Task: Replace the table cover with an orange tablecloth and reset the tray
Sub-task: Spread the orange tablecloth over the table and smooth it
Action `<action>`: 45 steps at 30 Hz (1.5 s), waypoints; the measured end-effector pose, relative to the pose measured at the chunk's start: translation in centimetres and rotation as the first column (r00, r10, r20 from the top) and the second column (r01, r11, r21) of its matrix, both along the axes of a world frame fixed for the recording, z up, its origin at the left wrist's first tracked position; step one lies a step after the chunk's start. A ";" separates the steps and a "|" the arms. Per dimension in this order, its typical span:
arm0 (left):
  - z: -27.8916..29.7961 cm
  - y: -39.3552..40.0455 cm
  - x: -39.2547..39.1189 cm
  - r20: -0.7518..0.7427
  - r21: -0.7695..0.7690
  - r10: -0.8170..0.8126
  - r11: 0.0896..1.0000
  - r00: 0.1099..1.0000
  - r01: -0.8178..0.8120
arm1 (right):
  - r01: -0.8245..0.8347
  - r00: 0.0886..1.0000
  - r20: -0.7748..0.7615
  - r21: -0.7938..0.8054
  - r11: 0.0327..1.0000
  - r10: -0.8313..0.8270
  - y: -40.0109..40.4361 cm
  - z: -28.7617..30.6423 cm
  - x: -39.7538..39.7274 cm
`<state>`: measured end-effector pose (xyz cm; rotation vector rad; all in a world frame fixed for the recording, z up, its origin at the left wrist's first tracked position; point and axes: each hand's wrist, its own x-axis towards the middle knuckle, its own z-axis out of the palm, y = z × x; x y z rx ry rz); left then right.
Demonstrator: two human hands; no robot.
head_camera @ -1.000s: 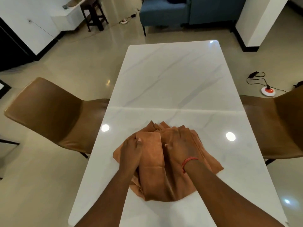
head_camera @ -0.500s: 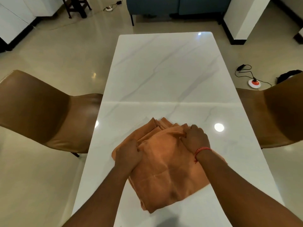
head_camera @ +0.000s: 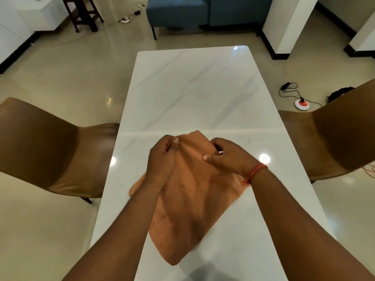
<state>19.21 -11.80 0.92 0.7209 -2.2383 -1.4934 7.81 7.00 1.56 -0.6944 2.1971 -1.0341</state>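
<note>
A folded orange tablecloth (head_camera: 190, 199) lies on the near half of the white marble table (head_camera: 192, 88). My left hand (head_camera: 162, 159) grips the cloth's far left edge with curled fingers. My right hand (head_camera: 227, 157), with a red thread on the wrist, pinches the far right edge. Between the two hands the cloth's far end is lifted off the table, while its near end still rests on the marble. No tray is in view.
A brown chair (head_camera: 50, 151) stands at the table's left side and another brown chair (head_camera: 334, 134) at its right. A blue sofa (head_camera: 203, 11) sits beyond the far end. A white and orange device with a cable (head_camera: 302, 103) lies on the floor at right.
Both hands have moved from pressing on the bundled cloth to its far edge and taken hold of it. The far end has risen and the cloth hangs longer toward me.
</note>
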 end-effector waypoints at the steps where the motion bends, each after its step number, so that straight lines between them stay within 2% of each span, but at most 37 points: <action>1: -0.2 -0.3 0.3 -0.014 0.035 0.041 0.999 0.999 -0.040 | -0.033 0.999 0.025 0.016 0.999 0.032 0.7 -0.5 -0.1; 3: -0.4 -0.6 0.7 -0.013 0.092 0.083 0.992 0.996 -0.082 | -0.025 0.999 0.039 -0.023 0.999 0.026 1.2 -1.3 0.4; 5: -0.3 -0.4 1.0 0.002 0.131 0.086 0.988 0.996 -0.085 | 0.004 1.000 -0.029 -0.049 0.999 -0.005 1.1 -1.9 1.1; 8: 0.2 0.0 0.8 0.054 0.093 0.028 0.995 0.998 -0.033 | 0.012 0.996 -0.087 -0.038 0.999 -0.015 0.1 -1.8 2.0; 10: 1.4 0.4 0.5 0.029 0.068 -0.071 0.995 0.997 0.069 | -0.029 0.994 -0.104 -0.033 0.999 0.025 -0.6 -0.7 2.7; 12: 2.6 0.9 0.1 -0.023 -0.076 -0.243 0.967 0.970 0.241 | -0.083 0.986 -0.147 -0.048 0.995 0.075 -0.8 0.3 3.1; 13: 3.3 1.1 -0.1 0.014 -0.164 -0.352 0.923 0.936 0.349 | -0.101 0.982 -0.162 -0.049 0.994 0.092 -0.9 1.0 3.3; 15: 4.5 1.3 -0.5 0.202 -0.235 -0.505 0.807 0.839 0.542 | -0.134 0.978 -0.170 -0.074 0.988 0.119 -0.8 1.7 3.5; 17: 5.1 1.3 -1.0 0.397 -0.250 -0.494 0.753 0.774 0.609 | -0.138 0.974 -0.189 -0.056 0.989 0.125 -0.6 1.6 3.5; 19: 5.3 0.7 -1.2 0.479 -0.323 -0.410 0.740 0.776 0.590 | -0.095 0.982 -0.167 -0.063 0.993 0.084 -0.4 1.1 3.3; 21: 5.7 -0.1 -1.2 0.458 -0.363 -0.369 0.752 0.808 0.550 | -0.075 0.975 -0.209 0.029 0.997 0.080 0.6 0.1 2.8; 24: 6.4 -1.8 -0.8 0.303 -0.352 -0.292 0.850 0.907 0.391 | -0.181 0.962 -0.194 0.079 0.980 0.193 2.1 0.4 2.9; 28: 7.1 -3.5 -0.6 0.175 -0.356 -0.163 0.909 0.971 0.217 | -0.188 0.956 -0.227 0.018 0.982 0.187 3.5 1.5 1.6; 30: 7.8 -4.7 -0.3 0.068 -0.334 -0.043 0.940 0.997 0.063 | -0.181 0.969 -0.156 0.084 0.980 0.192 4.4 3.8 0.2; 32: 8.6 -6.3 0.1 -0.006 -0.340 0.110 0.935 0.994 -0.105 | -0.124 0.978 -0.139 0.215 0.969 0.156 5.9 5.6 -1.7; 34: 9.1 -7.7 0.5 -0.016 -0.335 0.203 0.922 0.979 -0.196 | -0.007 0.951 -0.288 0.336 0.942 0.110 7.3 6.8 -3.7; 35: 9.2 -8.0 0.6 0.010 -0.307 0.194 0.934 0.981 -0.181 | 0.065 0.929 -0.364 0.342 0.938 0.069 7.6 7.3 -4.3; 37: 8.9 -7.6 0.4 0.124 -0.233 0.060 0.972 0.990 -0.030 | 0.191 0.888 -0.457 0.259 0.947 -0.054 7.3 7.3 -5.1; 39: 8.6 -6.5 0.4 0.355 -0.220 -0.144 0.948 0.924 0.232 | 0.244 0.864 -0.480 0.131 0.961 -0.154 5.9 6.9 -5.1; 41: 8.0 -5.1 0.5 0.625 -0.139 -0.331 0.844 0.707 0.518 | 0.263 0.849 -0.475 -0.001 0.965 -0.232 4.3 6.2 -4.5; 42: 7.6 -4.4 0.5 0.701 -0.075 -0.388 0.795 0.599 0.603 | 0.276 0.827 -0.499 -0.040 0.960 -0.259 3.3 5.4 -4.3; 43: 7.6 -3.5 0.6 0.703 -0.018 -0.434 0.781 0.564 0.624 | 0.291 0.788 -0.557 -0.036 0.956 -0.261 2.3 4.7 -3.8; 44: 7.3 -2.9 0.5 0.613 0.046 -0.468 0.825 0.636 0.563 | 0.307 0.741 -0.628 -0.001 0.952 -0.239 1.3 4.1 -3.1; 45: 7.3 -2.2 0.4 0.450 0.179 -0.456 0.889 0.768 0.422 | 0.326 0.687 -0.691 0.014 0.945 -0.227 0.3 3.6 -2.0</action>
